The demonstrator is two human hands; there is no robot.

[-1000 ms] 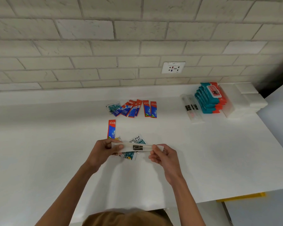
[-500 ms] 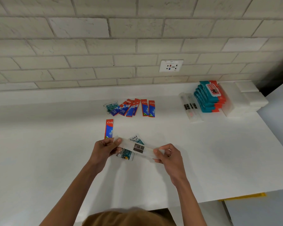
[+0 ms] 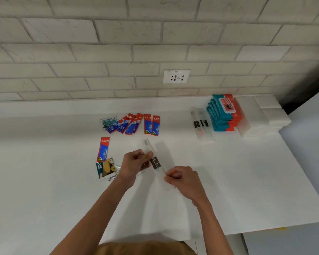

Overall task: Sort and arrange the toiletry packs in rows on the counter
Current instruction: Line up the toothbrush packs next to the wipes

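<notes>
Pinching with the left hand (image 3: pixel 134 165) the middle of a clear toothbrush pack (image 3: pixel 156 162), just beyond its dark label; gripping the near end of the same pack with the right hand (image 3: pixel 182 179), fingers curled round it. Held slanted above the white counter (image 3: pixel 44 172), far end pointing away and leftward, outline blurred. Just left of the left hand, lying flat: a small overlapping heap of sachets (image 3: pixel 107 169), teal and yellow, lettering too cut off to read. Touching its far edge, a single Colgate sachet (image 3: pixel 103 149), red and blue. Farther back, a loose row of Colgate sachets (image 3: pixel 136 124), several tilted and overlapping, two at the right end side by side, with a green-and-white sachet (image 3: pixel 108 122) at the left end. Well apart to the right, further toothbrush packs (image 3: pixel 201 126) laid together, just beside a leaning stack of teal-and-red wet wipe packs (image 3: pixel 223 113), then white packs (image 3: pixel 261 116) by the corner. Behind all, a white wall socket (image 3: pixel 176 76) set in a pale brick wall (image 3: pixel 118 52).
</notes>
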